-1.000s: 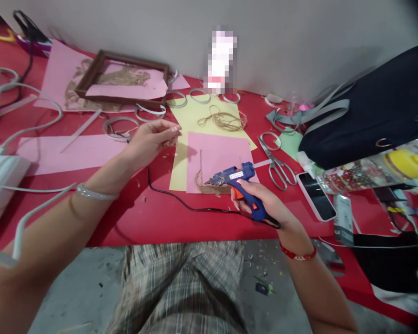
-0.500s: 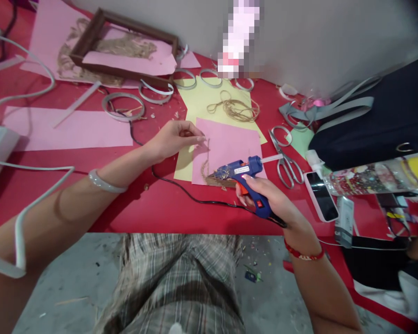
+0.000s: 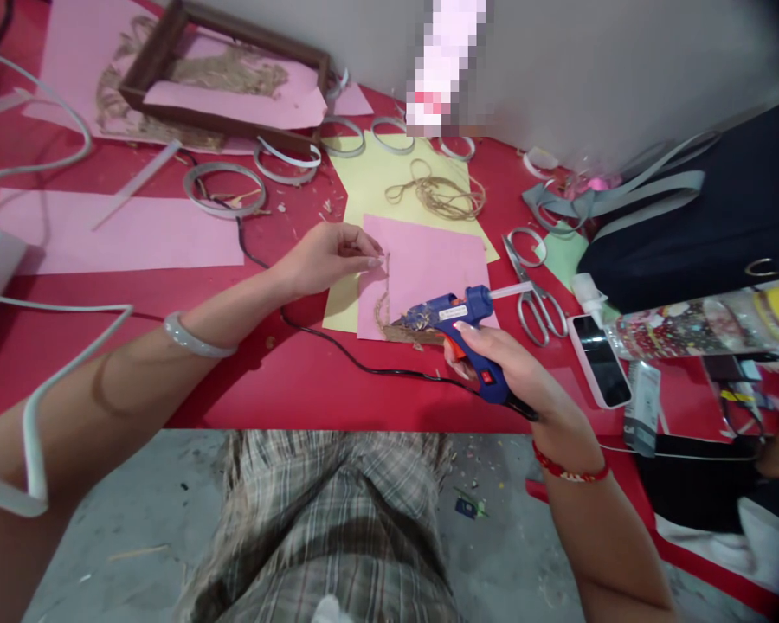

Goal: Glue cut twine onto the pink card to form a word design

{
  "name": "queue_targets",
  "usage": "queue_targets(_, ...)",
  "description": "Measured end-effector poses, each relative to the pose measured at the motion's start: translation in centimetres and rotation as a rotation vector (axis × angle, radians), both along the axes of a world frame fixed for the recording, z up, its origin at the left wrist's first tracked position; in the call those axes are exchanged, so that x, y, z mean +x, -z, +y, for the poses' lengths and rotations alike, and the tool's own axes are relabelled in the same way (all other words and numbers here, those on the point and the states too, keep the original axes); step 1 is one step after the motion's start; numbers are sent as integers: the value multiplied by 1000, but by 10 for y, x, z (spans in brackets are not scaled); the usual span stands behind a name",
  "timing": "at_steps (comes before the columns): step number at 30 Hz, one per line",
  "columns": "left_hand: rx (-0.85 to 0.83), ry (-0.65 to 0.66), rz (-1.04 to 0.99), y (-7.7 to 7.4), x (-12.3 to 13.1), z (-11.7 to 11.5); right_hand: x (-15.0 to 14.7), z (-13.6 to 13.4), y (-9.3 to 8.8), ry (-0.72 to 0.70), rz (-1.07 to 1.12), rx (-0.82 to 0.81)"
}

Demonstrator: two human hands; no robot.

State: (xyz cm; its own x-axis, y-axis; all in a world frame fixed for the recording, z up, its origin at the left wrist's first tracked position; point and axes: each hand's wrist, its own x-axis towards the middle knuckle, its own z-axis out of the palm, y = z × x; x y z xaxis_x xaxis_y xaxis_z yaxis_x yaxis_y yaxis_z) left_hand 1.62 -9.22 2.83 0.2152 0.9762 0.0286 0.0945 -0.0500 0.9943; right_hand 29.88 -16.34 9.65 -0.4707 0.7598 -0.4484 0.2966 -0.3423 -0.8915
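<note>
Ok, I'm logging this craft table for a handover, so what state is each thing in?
glue gun, gripped in right hand, nozzle down by jute cord.
jute cord, along pink sheet left edge, top end pinched by left hand.
scissors, shut, flat on table.
phone, face up, screen dark.
twine bundle, loose coil on yellow sheet.

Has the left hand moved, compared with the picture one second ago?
Yes. The left hand moved right, toward the pink sheet; its fingertips now reach the twine on it.
</note>
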Motion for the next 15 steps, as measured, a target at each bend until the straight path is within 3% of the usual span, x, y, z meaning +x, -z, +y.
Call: queue_targets(15, 13, 3, 33, 5, -1, 2, 3, 1, -4, -37, -30, 18)
